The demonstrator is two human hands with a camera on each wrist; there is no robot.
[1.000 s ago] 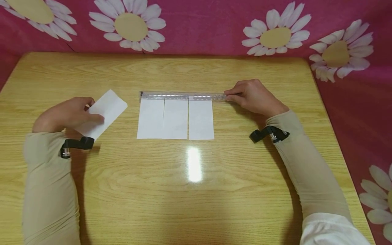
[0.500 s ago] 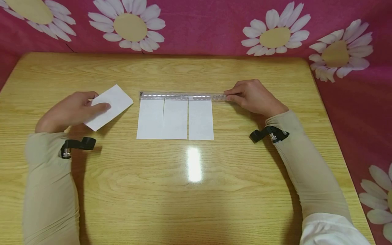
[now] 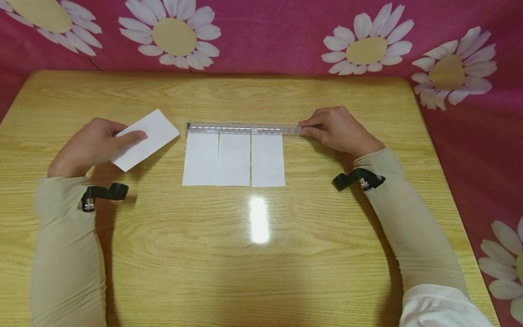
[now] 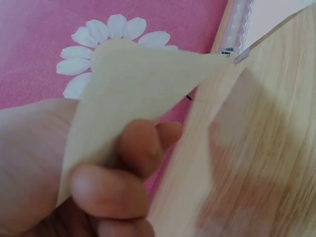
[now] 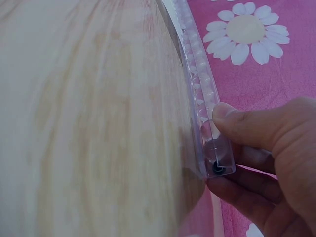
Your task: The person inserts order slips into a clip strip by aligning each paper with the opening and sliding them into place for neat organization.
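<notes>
My left hand (image 3: 91, 145) pinches a white rectangular slip of paper (image 3: 153, 131), thumb on top, raised and tilted above the table's left side. In the left wrist view this slip (image 4: 123, 89) bends slightly, and its corner appears near the end of a clear plastic strip (image 4: 238, 29). The fingers and thumb of my right hand (image 3: 341, 131) grip the right end of that long, narrow strip (image 3: 237, 129). Ridges line it, and a small dark round piece (image 5: 218, 168) sits at the gripped end. Three white slips (image 3: 234, 159) lie side by side, their top edges at the strip.
Everything lies on a light wood-grain table (image 3: 261, 281). Behind and to the right hangs a pink cloth (image 3: 269, 36) with large daisies. Black wrist mounts (image 3: 107, 191) protrude from both sleeves. A bright light reflection (image 3: 259, 220) shows on the tabletop.
My left hand has moved the paper slip right and toward the back, closer to the strip's left end. The right hand, strip and three lying slips stay in place.
</notes>
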